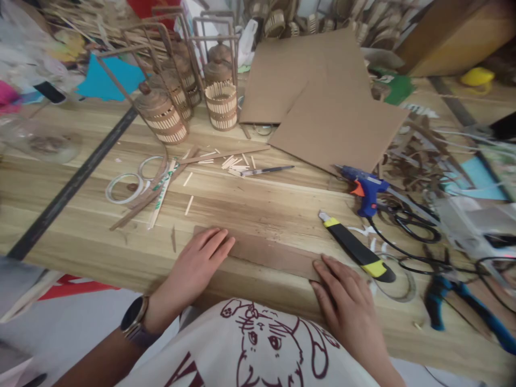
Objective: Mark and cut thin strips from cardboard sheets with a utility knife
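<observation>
A flat brown cardboard strip lies along the table's near edge. My left hand rests on its left end with the fingers stretched out flat. On the right end lie the fingertips of my right hand, thumb apart from the other fingers. Just beyond my right hand is a black and yellow utility knife, its short blade tip showing. Past it lies a blue glue gun with an orange trigger. Small pale sticks and a pen lie farther up the table.
Several small wooden lantern-like baskets with tall handles stand at the back left. Large cardboard sheets lie at the back middle. Blue-handled pliers and black scissors are on the right; tape rolls and brown strips on the left.
</observation>
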{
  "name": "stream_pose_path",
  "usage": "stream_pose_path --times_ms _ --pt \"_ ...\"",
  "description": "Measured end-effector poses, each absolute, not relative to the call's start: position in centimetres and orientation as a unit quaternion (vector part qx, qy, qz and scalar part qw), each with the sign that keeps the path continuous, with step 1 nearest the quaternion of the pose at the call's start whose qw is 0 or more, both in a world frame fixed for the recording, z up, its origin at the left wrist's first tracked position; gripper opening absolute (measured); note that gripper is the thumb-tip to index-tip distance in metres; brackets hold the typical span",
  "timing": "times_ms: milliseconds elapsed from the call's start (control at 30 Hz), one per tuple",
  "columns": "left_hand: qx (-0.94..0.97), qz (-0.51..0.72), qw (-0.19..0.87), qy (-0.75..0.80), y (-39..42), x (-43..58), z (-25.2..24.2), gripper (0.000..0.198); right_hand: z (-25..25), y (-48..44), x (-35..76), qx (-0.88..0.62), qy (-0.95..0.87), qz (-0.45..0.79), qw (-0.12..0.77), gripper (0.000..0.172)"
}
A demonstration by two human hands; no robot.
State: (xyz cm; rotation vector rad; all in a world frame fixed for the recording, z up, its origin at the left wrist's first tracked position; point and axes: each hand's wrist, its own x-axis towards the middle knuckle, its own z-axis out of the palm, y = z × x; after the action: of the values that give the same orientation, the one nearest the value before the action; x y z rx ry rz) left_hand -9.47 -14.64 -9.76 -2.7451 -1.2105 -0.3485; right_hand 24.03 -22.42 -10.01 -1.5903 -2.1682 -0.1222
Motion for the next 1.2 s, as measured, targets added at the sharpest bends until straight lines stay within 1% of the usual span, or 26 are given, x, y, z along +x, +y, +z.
stream_pose_path --times_ms 200,367,467,533,600,800,1033,1100,1200 --pt "-0.903 -0.134 0.055 -0.405 -14.7 -9.5 -10.2 0.034 -9.7 -23.1 23.4 -0.605 -0.762 -0.094 0.210 0.043" --pt "-0.912 -0.085 0.069 -0.396 -15.5 -8.9 -9.8 0.042 -9.7 -23.1 23.6 -0.596 -0.768 -0.098 0.212 0.041" --pt "-0.912 -0.033 0.061 -0.405 -16.2 -8.2 -9.1 0.051 -9.9 -23.2 24.0 -0.590 -0.775 -0.087 0.212 0.049" --pt "-0.910 -0.007 0.057 -0.412 -16.6 -7.6 -8.9 0.051 -10.2 -23.2 24.3 -0.580 -0.781 -0.083 0.214 0.055" --pt "-0.905 -0.001 0.057 -0.423 -16.9 -7.2 -8.8 0.051 -10.6 -23.3 24.6 -0.569 -0.790 -0.082 0.213 0.057" --pt "-0.916 -0.040 0.042 -0.397 -16.9 -6.3 -9.5 0.042 -11.6 -23.7 25.2 -0.566 -0.794 -0.079 0.207 0.054" --pt "-0.912 -0.079 0.011 -0.402 -16.7 -5.7 -10.0 0.043 -11.5 -23.5 25.2 -0.554 -0.802 -0.092 0.204 0.055" --pt "-0.910 -0.096 0.012 -0.404 -16.6 -5.5 -10.1 0.042 -11.1 -23.3 25.1 -0.550 -0.804 -0.100 0.201 0.051" --pt "-0.906 -0.111 0.024 -0.408 -16.6 -5.4 -10.1 0.042 -10.1 -22.9 24.8 -0.552 -0.806 -0.110 0.184 0.040"
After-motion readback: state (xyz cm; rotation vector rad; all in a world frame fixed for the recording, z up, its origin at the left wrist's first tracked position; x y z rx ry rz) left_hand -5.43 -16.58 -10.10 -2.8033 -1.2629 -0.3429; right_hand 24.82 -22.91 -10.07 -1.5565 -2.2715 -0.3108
